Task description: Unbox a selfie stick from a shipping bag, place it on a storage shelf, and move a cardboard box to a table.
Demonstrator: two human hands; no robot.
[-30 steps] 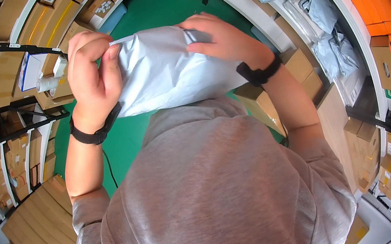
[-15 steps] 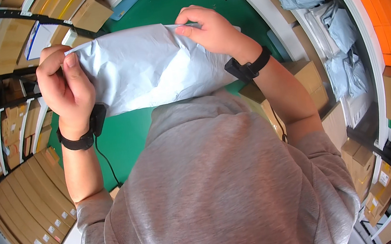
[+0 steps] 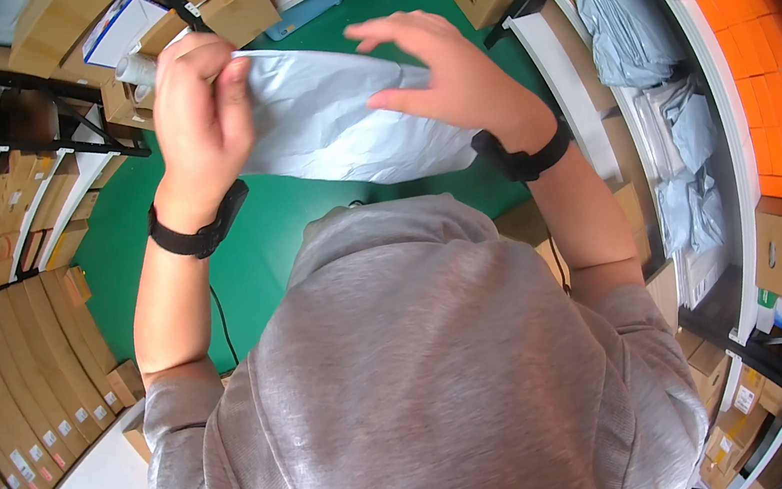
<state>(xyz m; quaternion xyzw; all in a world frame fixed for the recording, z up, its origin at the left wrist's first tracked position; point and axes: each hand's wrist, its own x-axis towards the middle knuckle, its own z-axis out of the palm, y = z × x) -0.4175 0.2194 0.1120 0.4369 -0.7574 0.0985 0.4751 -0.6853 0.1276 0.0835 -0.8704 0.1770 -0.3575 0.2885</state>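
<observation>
1. Nearest the camera, a grey knitted top fills the lower middle of the view, worn by the person who looks down at their own arms.
2. Two bare forearms rise from it, each with a black wristband just below the hand.
3. The left hand is clenched on the upper left edge of a pale grey plastic mailing bag, thumb and fingers pinching the film.
4. The right hand lies against the right part of the bag with its fingers spread and loosely curved; whether it grips the film or only touches it cannot be told.
5. The bag is held up in the air between the two hands, in front of the chest, crumpled and lying roughly flat.
6. Below the bag lies a green floor.
7. To the left, shelves hold rows of brown cardboard boxes, stacked close together.
8. To the right, a shelf unit holds piles of more grey mailing bags, and beyond them a stack of orange boxes runs along the edge.
9. Farthest off, at the top, more cardboard cartons sit along the far side of the floor.
</observation>
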